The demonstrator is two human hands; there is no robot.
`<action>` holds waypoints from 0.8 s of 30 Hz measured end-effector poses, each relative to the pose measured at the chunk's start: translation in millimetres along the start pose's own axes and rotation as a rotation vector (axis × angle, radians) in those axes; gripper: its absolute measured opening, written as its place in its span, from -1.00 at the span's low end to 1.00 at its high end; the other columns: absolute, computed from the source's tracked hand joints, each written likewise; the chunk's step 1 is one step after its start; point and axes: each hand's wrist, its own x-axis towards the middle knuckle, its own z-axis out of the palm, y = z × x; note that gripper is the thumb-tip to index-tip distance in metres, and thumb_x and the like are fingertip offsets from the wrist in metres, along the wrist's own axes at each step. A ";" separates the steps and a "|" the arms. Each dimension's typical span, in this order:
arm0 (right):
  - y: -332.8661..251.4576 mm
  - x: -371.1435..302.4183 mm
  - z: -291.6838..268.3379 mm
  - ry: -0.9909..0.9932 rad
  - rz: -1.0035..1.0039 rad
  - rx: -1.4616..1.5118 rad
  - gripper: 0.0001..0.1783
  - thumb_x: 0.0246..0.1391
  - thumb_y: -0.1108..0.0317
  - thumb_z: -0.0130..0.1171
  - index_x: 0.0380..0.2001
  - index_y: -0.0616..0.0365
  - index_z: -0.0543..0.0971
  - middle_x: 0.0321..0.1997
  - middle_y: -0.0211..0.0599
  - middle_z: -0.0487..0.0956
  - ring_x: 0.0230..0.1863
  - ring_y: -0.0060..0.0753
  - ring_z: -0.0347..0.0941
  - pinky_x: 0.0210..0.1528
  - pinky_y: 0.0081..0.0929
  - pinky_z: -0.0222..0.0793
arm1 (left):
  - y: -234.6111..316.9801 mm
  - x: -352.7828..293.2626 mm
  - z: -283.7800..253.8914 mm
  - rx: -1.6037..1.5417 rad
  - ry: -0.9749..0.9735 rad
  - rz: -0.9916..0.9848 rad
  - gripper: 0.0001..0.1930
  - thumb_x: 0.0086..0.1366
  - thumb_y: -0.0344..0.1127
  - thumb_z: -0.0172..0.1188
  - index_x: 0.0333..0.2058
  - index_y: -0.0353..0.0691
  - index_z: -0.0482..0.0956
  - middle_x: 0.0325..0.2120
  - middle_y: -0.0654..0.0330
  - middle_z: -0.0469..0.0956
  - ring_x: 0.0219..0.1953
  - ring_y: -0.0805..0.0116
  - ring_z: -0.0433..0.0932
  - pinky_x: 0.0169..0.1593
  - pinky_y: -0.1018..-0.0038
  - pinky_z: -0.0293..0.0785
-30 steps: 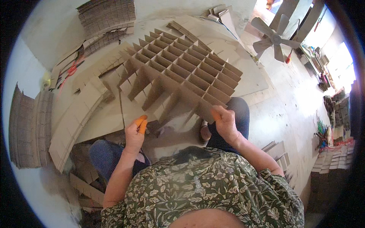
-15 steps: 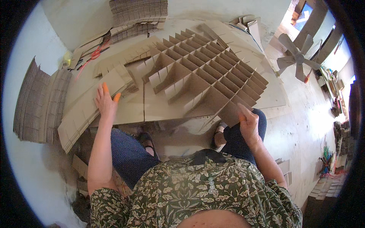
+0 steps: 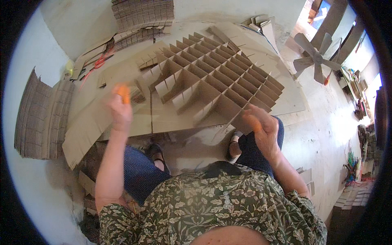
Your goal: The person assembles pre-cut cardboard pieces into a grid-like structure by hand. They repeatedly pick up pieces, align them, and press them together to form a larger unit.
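Note:
A cardboard divider grid (image 3: 212,75) of crossed, slotted strips rests on the table in front of me, its cells open upward. Several strips at its near left side stand with wide gaps between them. At the grid's near right corner, my right hand (image 3: 263,126) has its fingers closed on the end of a strip, orange covers on its fingertips. My left hand (image 3: 119,107), smeared by motion, is over a pile of flat slotted cardboard strips (image 3: 87,130) at the left. It wears orange fingertip covers too; whether it holds a strip cannot be made out.
Stacked cardboard strips (image 3: 45,116) lean by the left wall, and another stack (image 3: 143,16) stands at the back. Red-handled scissors (image 3: 99,62) lie at the back left. Loose strips (image 3: 222,36) lie behind the grid. A fan (image 3: 317,58) stands at the right.
My left hand has lifted off the strip pile and moved slightly right, now blurred. My right hand has turned at the grid's corner, showing its orange fingertip cover.

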 end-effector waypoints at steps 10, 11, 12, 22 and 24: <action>-29.6 25.5 29.2 0.018 0.563 0.780 -0.75 0.13 0.29 0.12 -0.22 0.25 0.55 -0.29 -0.26 0.61 -0.35 -0.44 0.53 -0.30 -0.52 0.47 | 154.1 -54.5 -3.9 -0.536 -0.402 0.585 -0.60 0.06 -0.41 0.30 -0.08 -0.31 0.51 -0.01 0.07 0.45 0.04 0.07 0.43 0.09 0.26 0.39; -34.3 24.0 24.3 0.095 0.500 0.818 -0.77 0.13 0.32 0.12 -0.22 0.25 0.55 -0.29 -0.26 0.61 -0.35 -0.43 0.54 -0.30 -0.51 0.48 | 145.6 -59.2 -3.0 -0.487 -0.381 0.456 -0.61 0.08 -0.40 0.29 -0.07 -0.29 0.51 0.00 0.08 0.43 0.05 0.07 0.41 0.10 0.26 0.37; -33.5 19.2 14.2 0.170 0.416 0.896 -0.81 0.12 0.39 0.12 -0.22 0.24 0.56 -0.27 -0.27 0.61 -0.33 -0.43 0.54 -0.28 -0.49 0.48 | 132.2 -65.8 -0.1 -0.445 -0.363 0.331 -0.61 0.09 -0.38 0.28 -0.07 -0.28 0.51 0.02 0.09 0.42 0.06 0.07 0.39 0.11 0.25 0.36; 7.2 -23.7 -14.8 0.330 -0.002 0.242 -0.86 0.10 0.46 0.13 -0.31 0.31 0.57 -0.48 -0.46 0.53 -0.40 -0.69 0.36 -0.33 -0.64 0.30 | 59.0 -109.8 23.9 -0.693 -0.288 -0.516 -0.76 0.35 -0.40 -0.01 -0.05 -0.29 0.51 -0.23 0.17 0.55 -0.32 0.47 0.52 -0.21 0.55 0.47; 8.7 -24.1 -9.1 0.269 -0.078 0.047 -0.87 0.10 0.46 0.13 -0.31 0.32 0.56 -0.50 -0.42 0.53 -0.43 -0.68 0.36 -0.36 -0.64 0.30 | 60.1 -110.1 26.4 -0.731 -0.300 -0.539 -0.76 0.34 -0.41 0.01 -0.06 -0.30 0.52 -0.27 0.18 0.55 -0.35 0.48 0.51 -0.24 0.56 0.47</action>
